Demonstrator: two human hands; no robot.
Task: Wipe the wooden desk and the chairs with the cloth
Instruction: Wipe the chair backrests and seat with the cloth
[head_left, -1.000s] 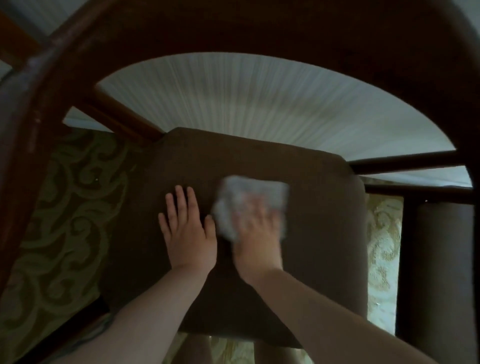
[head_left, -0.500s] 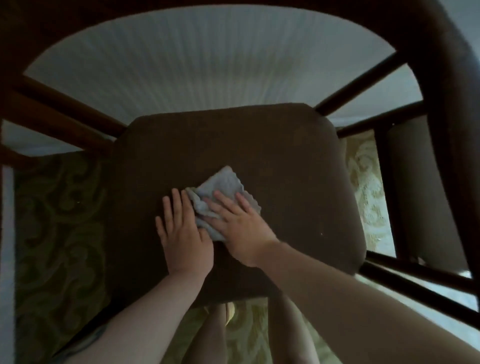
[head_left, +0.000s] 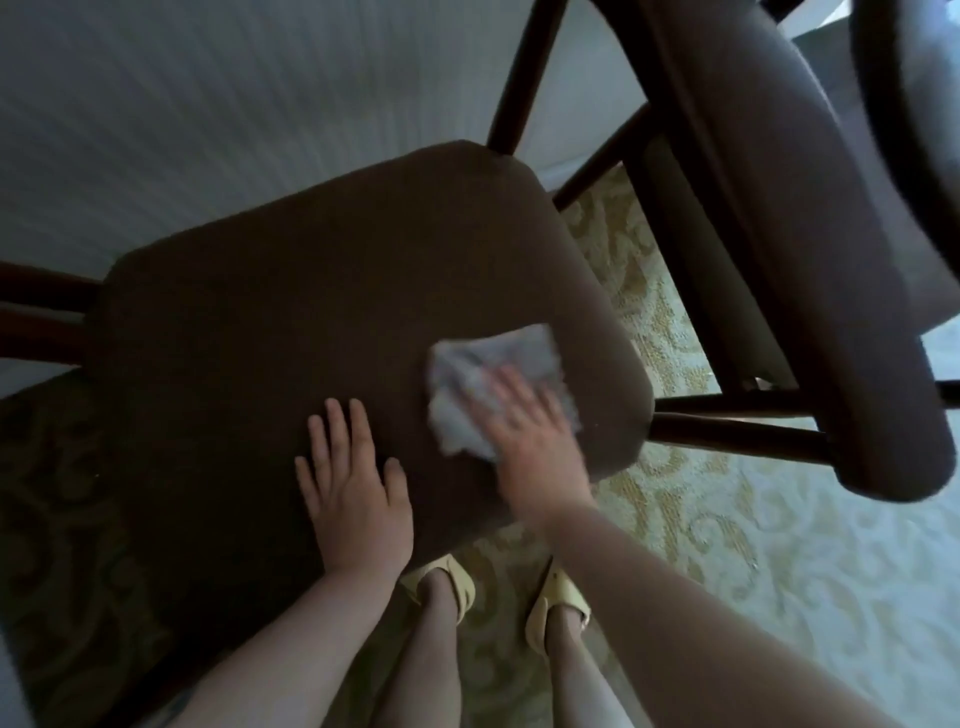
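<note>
The person leans over a chair (head_left: 322, 322) with a dark brown padded seat. The left hand (head_left: 353, 488) lies flat on the seat near its front edge, fingers straight and a little spread, holding nothing. The right hand (head_left: 535, 447) presses a pale grey cloth (head_left: 493, 379) on the seat, close to the front right corner. Its fingers look stretched over the cloth, but this hand is blurred, so the exact grip is not clear. The cloth is crumpled and sticks out beyond the fingers toward the back of the seat. The two hands are apart, with a strip of bare seat between them. A padded armrest (head_left: 810, 291) stands beside the right edge of the seat, on dark wooden bars. Under the chair lies a carpet (head_left: 779, 561) with a curled pattern. Below the front edge of the seat the person's feet in pale yellow sandals (head_left: 558, 603) stand on the carpet.
</note>
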